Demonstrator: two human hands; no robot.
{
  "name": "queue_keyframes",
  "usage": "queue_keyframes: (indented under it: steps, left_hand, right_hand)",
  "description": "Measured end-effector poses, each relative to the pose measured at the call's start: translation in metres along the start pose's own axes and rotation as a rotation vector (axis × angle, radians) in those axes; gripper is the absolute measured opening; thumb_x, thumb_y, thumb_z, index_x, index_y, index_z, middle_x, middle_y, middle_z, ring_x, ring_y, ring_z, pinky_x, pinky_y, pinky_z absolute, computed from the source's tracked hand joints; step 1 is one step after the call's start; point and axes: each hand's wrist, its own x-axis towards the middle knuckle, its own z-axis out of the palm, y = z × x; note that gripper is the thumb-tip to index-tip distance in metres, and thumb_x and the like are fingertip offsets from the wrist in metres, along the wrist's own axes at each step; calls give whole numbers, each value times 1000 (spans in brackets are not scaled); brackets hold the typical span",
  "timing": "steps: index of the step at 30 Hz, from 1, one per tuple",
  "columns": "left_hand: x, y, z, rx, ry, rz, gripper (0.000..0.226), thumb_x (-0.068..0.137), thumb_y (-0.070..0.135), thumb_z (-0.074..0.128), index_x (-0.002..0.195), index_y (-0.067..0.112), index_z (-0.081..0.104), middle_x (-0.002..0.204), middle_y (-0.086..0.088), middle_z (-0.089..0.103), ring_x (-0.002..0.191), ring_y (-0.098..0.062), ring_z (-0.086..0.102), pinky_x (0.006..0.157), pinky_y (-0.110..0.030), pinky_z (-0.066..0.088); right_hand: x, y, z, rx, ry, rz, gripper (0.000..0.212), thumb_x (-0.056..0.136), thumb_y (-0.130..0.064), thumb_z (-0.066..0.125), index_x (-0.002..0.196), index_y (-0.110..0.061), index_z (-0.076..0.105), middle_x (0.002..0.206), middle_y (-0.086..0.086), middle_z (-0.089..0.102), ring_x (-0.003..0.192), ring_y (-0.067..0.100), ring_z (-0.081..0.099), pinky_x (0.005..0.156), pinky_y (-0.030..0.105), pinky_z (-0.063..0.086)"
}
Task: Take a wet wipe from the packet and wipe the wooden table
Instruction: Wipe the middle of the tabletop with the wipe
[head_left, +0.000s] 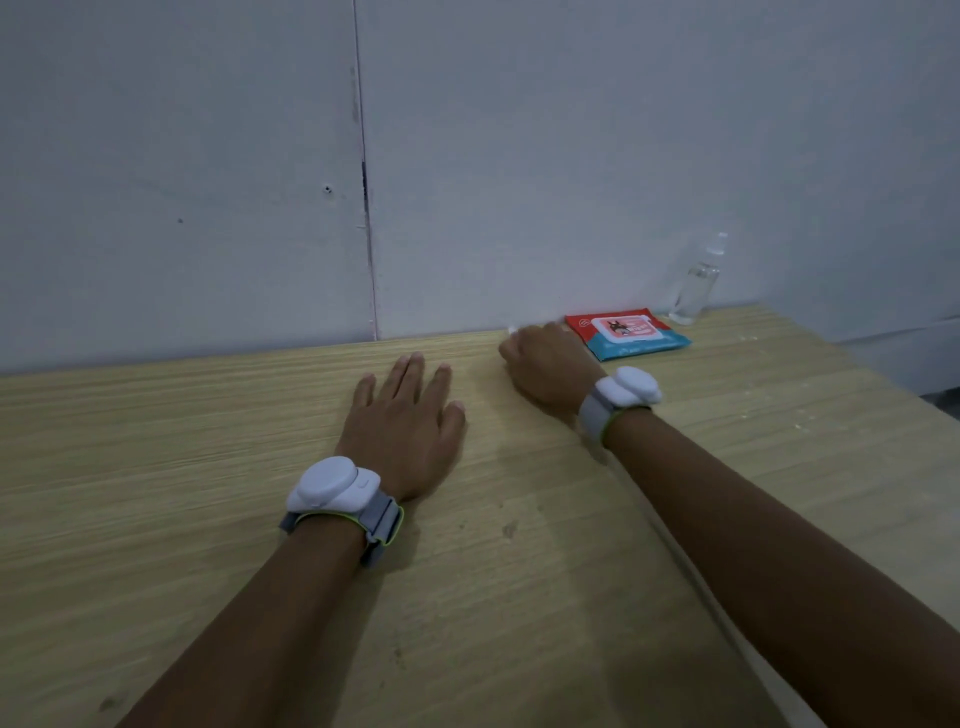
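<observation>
1. Your left hand (402, 423) lies flat on the wooden counter (208, 493), palm down. Its fingers (410, 371) are straight and slightly spread, released and holding nothing.
2. Your right hand (548, 366) is farther forward, near the wall (519, 156) at the back edge of the counter. Its fingers are curled under, knuckles up, and pressed down toward the wood.
3. A small white bit shows at the far tip of your right hand, which looks like the wet wipe (511, 329) bunched under the curled fingers. Most of it is hidden by the hand, so you cannot see how much is held.
4. The wipe packet (628, 335) lies flat on the counter just beside your right hand, to its right and against the back edge. It is red and blue with a pink flap on top. The flap appears to lie flat, though the blur makes this uncertain.
5. A clear spray bottle (696, 283) stands upright behind the packet, close to the wall.
6. Each wrist carries a white device on a grey strap: one on the left band (332, 491), one on the right band (623, 395).
7. Both forearms reach out over the counter, well apart at the elbows, closer at the hands.
</observation>
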Motion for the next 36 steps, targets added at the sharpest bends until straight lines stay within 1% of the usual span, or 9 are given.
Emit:
queue_keyframes:
  steps: [5,9,13,18,21,24,29,33,36]
  left_hand:
    - [0,-1,3,-11,38,3,60,105,51,21,161,31,20,171,-2,10,158,-14,4,126,-49,5]
    - [1,-1,5,6,42,13,60,105,51,22,161,30,19,171,-3,11,158,-16,6,126,-49,6]
    - [1,-1,5,3,34,5,61,105,51,22,162,30,17,171,-3,11,158,-16,6,126,-49,6]
    - [1,-1,4,-13,39,0,61,105,52,22,162,30,18,171,-3,10,158,-15,5,126,-50,5]
    - [2,-2,4,-25,33,4,60,105,52,22,162,30,19,171,-3,11,158,-15,5,126,-49,5]
    - [1,-3,1,-60,20,25,58,105,50,25,160,31,24,171,-5,14,158,-17,7,126,-49,6]
    - [-5,-3,-1,-143,107,107,46,102,44,40,146,35,49,162,-5,38,154,-18,23,125,-50,8]
    - [-9,1,-3,-105,175,93,38,100,36,44,132,31,63,150,-2,53,148,-15,36,126,-48,2]
    - [-12,1,-4,-125,161,97,38,100,33,45,132,26,64,148,-7,55,145,-18,42,125,-46,8]
  right_hand:
    - [0,-32,11,56,-46,-309,41,109,-29,35,115,-7,70,117,18,72,106,40,63,92,44,46]
    - [-7,-4,3,113,-15,-174,43,109,-36,42,93,-7,69,78,19,66,77,38,61,75,43,50]
    - [-1,-1,-7,-192,-47,-127,27,104,-19,41,106,-4,63,99,22,63,93,39,64,73,42,50]
    - [-24,-17,9,-6,15,-281,37,103,-31,40,75,-14,58,64,-1,52,57,14,49,57,36,40]
    - [-41,7,1,-204,16,-328,25,102,-25,49,85,-14,64,68,6,63,59,23,58,57,34,45]
    - [-51,27,-14,-211,-16,-173,26,104,-26,47,97,-7,64,85,14,67,76,32,64,63,34,49]
    - [-62,46,-23,172,-115,72,55,106,-46,46,67,-10,66,52,-1,54,49,12,51,48,18,32]
    - [-75,64,-39,111,-118,125,57,108,-40,45,72,-3,67,62,8,59,62,22,57,60,35,41]
    - [-83,60,-35,51,-147,33,33,105,-28,48,103,-11,77,97,10,73,89,24,61,83,41,51]
